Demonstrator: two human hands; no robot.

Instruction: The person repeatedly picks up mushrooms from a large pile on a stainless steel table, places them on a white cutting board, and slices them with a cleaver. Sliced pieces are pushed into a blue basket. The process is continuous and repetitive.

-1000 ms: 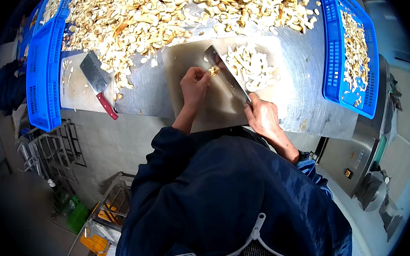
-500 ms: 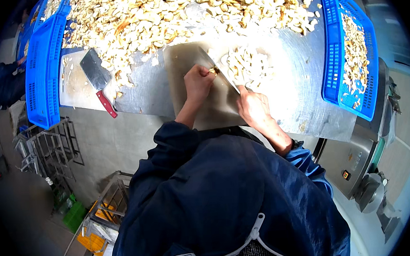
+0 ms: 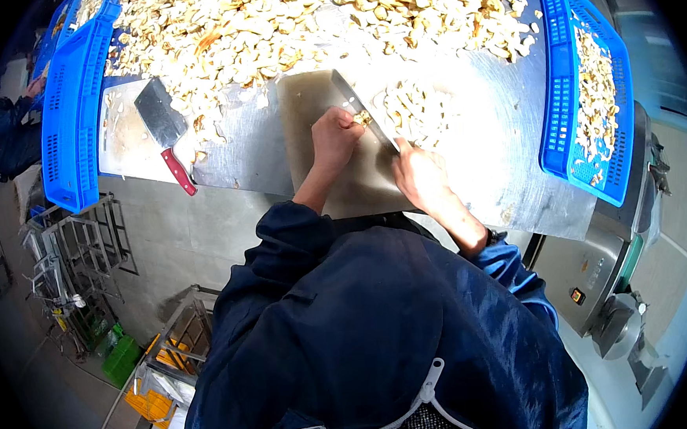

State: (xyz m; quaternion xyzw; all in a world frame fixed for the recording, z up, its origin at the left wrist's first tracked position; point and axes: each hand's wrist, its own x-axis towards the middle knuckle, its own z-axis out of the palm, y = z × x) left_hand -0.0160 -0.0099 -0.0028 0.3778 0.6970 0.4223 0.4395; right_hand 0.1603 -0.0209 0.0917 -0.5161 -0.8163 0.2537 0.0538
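Observation:
My right hand (image 3: 420, 174) is closed round the handle of a knife (image 3: 364, 107), its broad blade slanting up and left over a cutting board (image 3: 305, 99). Closed at the blade's left side, my left hand (image 3: 334, 140) pinches a small yellowish piece (image 3: 363, 119) that looks like mushroom. The piece is against or very near the blade; I cannot tell if it is cut through. Small pale bits lie on the board beside the blade. Right of the knife is a small heap of pale cut pieces (image 3: 412, 108).
A large pile of cream, brown-edged mushroom-like pieces (image 3: 246, 32) covers the far part of the metal table (image 3: 505, 149). A red-handled cleaver (image 3: 161, 119) lies on a white board (image 3: 119, 149) at left. Blue baskets stand left (image 3: 68, 153) and right (image 3: 557, 99), the right one holding pieces.
The blade has tilted, its flat side now showing darker, and small pale bits have appeared beside it. Both hands stay nearly in place, the right shifting slightly left.

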